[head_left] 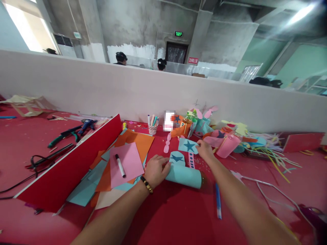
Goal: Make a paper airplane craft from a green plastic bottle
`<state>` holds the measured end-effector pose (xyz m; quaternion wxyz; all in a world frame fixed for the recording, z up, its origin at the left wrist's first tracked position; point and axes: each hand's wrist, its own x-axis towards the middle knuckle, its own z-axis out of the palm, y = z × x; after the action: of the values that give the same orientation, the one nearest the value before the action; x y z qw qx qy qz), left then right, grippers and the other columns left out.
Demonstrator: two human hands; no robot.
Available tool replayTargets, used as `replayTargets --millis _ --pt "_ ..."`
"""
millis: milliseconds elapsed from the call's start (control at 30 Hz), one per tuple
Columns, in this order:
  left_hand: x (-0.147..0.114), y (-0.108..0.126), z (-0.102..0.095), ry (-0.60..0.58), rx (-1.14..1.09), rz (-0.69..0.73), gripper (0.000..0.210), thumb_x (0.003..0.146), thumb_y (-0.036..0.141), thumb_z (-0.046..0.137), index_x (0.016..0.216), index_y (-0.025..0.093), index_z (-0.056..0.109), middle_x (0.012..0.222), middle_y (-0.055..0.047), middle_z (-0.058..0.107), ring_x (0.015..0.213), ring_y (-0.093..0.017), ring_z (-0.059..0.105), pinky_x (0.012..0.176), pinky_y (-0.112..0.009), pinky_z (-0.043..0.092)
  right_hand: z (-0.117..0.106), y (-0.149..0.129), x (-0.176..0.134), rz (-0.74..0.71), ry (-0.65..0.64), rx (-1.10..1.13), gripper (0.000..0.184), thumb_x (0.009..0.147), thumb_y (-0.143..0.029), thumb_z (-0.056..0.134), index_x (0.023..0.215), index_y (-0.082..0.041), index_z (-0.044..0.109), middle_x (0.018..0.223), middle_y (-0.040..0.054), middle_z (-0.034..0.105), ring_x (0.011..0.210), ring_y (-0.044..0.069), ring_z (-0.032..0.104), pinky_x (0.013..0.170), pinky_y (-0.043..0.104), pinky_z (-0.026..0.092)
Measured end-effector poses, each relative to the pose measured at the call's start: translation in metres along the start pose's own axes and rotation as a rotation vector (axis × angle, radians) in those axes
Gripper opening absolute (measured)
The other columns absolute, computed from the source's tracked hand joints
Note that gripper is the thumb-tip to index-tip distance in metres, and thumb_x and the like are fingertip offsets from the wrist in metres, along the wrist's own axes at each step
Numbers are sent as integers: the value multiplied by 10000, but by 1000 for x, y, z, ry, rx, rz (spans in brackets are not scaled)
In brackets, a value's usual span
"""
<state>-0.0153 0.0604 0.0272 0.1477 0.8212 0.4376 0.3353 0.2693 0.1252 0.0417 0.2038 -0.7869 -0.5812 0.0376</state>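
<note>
My left hand, with a beaded bracelet on its wrist, has its fingers curled at the left end of a light-blue paper-wrapped cylinder lying on its side. A brownish, see-through end shows at the cylinder's right. Just behind it lies a rounded light-blue paper cutout with a dark blue star. With fingers and thumb pinched, my right hand grips the right edge of another light-blue star cutout. Between the two hands is a pink paper strip with dark dots.
To the left, a white marker rests on stacked coloured paper beside a leaning red board. Behind stand a pen cup and decorated bottles. A blue pen and a glue gun with its cord are at right.
</note>
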Motion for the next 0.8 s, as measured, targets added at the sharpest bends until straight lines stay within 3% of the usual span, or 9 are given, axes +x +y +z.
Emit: replayTargets --millis 133,200,267,367,500,567,633,767,800 --pt "3 -3 -2 39 -50 6 283 908 327 512 1041 180 714 987 -80 715 943 -244 601 850 -375 447 -35 16 -39 -59 179 145 153 812 -271 541 893 -176 628 882 79 681 829 219 623 718 309 456" --pt "5 -1 -4 94 -123 -17 299 897 350 538 1087 184 697 1070 -86 701 1022 -259 589 914 -400 433 -47 23 -65 -41 211 286 177 803 -330 538 855 -174 605 764 50 658 672 181 604 600 276 451" --pt "8 6 -4 115 -282 -80 351 874 372 579 1168 196 657 1158 -90 670 1075 -263 582 939 -402 436 -54 25 -96 93 224 734 209 749 -371 600 827 -178 583 601 -9 582 478 137 512 456 243 386" --pt "11 30 -3 13 -710 -211 515 808 403 668 1273 205 571 1225 -107 631 1060 -243 611 884 -359 487 -53 13 -146 227 104 1163 254 658 -339 716 793 -178 574 562 -38 566 436 101 481 425 210 370" --pt "6 65 1 -214 -1213 -368 493 737 466 724 1113 159 636 996 -88 701 892 -205 667 789 -320 532 -45 -11 -200 267 -56 1326 264 681 -350 739 790 -173 577 583 -35 588 454 89 502 443 197 395" --pt "1 73 2 -235 -1304 -424 406 726 492 719 921 140 668 836 -59 702 754 -183 671 718 -308 544 -44 -10 -213 243 -159 1285 281 718 -402 713 821 -170 591 609 -15 607 489 113 541 470 220 426" --pt "-4 73 3 -216 -1332 -473 372 707 486 732 812 137 654 748 -37 686 669 -164 654 671 -298 544 -46 9 -213 216 -145 1130 316 762 -472 649 848 -170 610 650 18 638 533 153 579 499 259 455" --pt "-14 63 8 -230 -1303 -523 348 693 459 741 743 138 615 674 -7 643 598 -120 601 611 -252 514 -58 88 -182 165 260 430 321 777 -467 568 879 -174 648 842 96 694 762 236 640 728 354 493" --pt "-16 61 9 -230 -1287 -522 346 688 454 741 735 141 602 653 7 620 580 -105 578 592 -233 498 -61 109 -172 191 285 220 321 776 -438 565 917 -167 660 921 122 697 844 259 641 781 369 480"
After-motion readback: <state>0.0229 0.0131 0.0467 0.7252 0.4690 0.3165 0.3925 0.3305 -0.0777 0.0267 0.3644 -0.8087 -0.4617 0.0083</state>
